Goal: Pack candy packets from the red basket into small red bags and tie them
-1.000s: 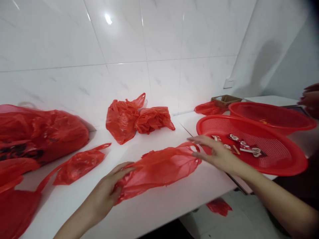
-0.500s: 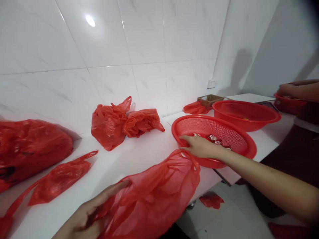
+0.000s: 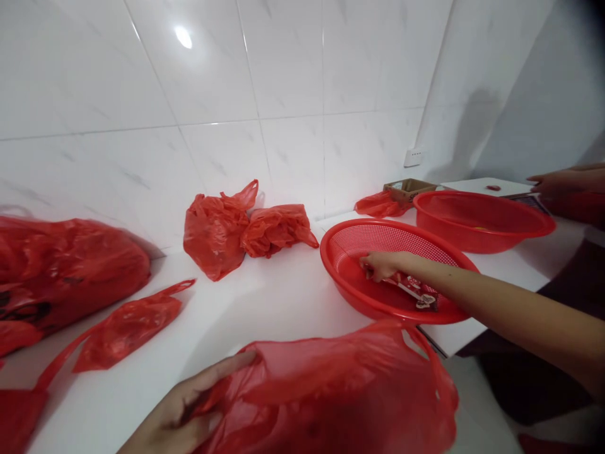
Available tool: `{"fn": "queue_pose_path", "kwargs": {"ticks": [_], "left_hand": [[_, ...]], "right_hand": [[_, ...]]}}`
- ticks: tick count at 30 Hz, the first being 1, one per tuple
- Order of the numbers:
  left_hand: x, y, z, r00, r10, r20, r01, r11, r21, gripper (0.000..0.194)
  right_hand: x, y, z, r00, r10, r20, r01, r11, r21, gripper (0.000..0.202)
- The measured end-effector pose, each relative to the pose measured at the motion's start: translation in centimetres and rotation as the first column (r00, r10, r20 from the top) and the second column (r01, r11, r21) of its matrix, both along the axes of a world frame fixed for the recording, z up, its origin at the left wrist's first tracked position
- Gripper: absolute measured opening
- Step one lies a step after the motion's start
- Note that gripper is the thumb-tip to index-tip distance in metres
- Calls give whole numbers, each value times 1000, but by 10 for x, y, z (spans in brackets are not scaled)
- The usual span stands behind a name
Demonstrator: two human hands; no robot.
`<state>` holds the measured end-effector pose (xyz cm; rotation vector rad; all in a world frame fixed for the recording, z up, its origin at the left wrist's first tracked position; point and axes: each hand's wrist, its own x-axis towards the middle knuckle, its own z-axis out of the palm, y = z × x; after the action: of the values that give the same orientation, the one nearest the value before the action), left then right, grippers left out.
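My left hand [image 3: 191,403] is closed on the edge of a thin red plastic bag [image 3: 340,397], thumb and fingers pinching it at the left of its mouth. The bag spreads towards the red mesh basket [image 3: 362,304], its loop handle by the basket's near rim. Inside the basket, my right hand [image 3: 378,266] reaches down with its fingers curled together at the tips. What they hold, if anything, is hidden. Several small red and white packets [image 3: 425,301] lie under and beside my right wrist.
A second red basin [image 3: 477,236] stands behind the basket, with a small cardboard box [image 3: 410,188] beyond. Crumpled red bags [image 3: 215,236] lie along the tiled wall. A large full red bag [image 3: 80,271] sits left. Another person's hand [image 3: 562,181] is at far right.
My right hand has moved from the basket's near left rim down into it. The bag has opened wider and shifted right in my left hand. The other person's basin has lowered.
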<state>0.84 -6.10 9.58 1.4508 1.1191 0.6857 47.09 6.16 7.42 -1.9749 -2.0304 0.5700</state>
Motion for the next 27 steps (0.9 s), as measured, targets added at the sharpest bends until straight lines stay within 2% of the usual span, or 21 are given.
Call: {"fn": "queue_pose_path", "kwargs": {"ticks": [2, 4, 6, 8, 9, 10, 12, 14, 15, 16, 19, 21, 23, 25, 27], "left_hand": [[12, 0, 4, 998, 11, 68, -7, 998, -62, 57], [19, 1, 6, 994, 42, 105, -34, 997, -74, 58], [22, 2, 6, 994, 69, 87, -70, 997, 8, 56], [22, 4, 5, 999, 35, 28, -38, 994, 98, 54], [23, 5, 4, 1000, 1, 3, -1, 992, 124, 54], [24, 7, 2, 999, -34, -13, 35, 990, 135, 56], [28, 8, -1, 997, -74, -6, 74, 989, 132, 59], [33, 8, -4, 996, -88, 34, 83, 988, 130, 62], [36, 8, -6, 995, -91, 50, 83, 988, 133, 64], [39, 7, -7, 993, -99, 57, 90, 986, 138, 66], [43, 4, -13, 993, -116, 37, 109, 982, 155, 70], [44, 4, -17, 994, -102, 41, 94, 984, 153, 71], [46, 4, -19, 993, -87, 75, 75, 987, 144, 73], [49, 5, -20, 990, -89, 110, 74, 988, 133, 74], [52, 4, -18, 984, -109, 141, 92, 989, 120, 75]], "right_hand": [[-1, 3, 4, 999, 52, -13, -53, 993, -102, 13], [-2, 4, 18, 998, 55, -40, -58, 995, -81, 8], [-9, -3, 44, 993, 79, -87, -84, 995, -50, 8], [-25, -18, 77, 973, 139, -183, -142, 990, -4, 16], [-38, -29, 94, 953, 184, -241, -186, 982, 15, 20], [-54, -40, 108, 896, 244, -372, -248, 968, 38, 24], [-91, -64, 124, 758, 341, -557, -412, 911, -4, 31], [-128, -79, 118, 690, 432, -581, -584, 806, -94, 31], [-144, -83, 107, 687, 479, -546, -637, 759, -136, 28], [-157, -84, 93, 704, 529, -474, -655, 742, -144, 24], [-176, -78, 47, 820, 564, -101, -569, 821, -40, 13], [-179, -76, 29, 849, 521, 88, -525, 850, 31, 12], [-181, -80, 25, 835, 534, 129, -545, 836, 66, 16], [-184, -84, 28, 811, 579, 86, -585, 805, 100, 22], [-186, -85, 32, 811, 579, 90, -585, 805, 100, 32]]}}
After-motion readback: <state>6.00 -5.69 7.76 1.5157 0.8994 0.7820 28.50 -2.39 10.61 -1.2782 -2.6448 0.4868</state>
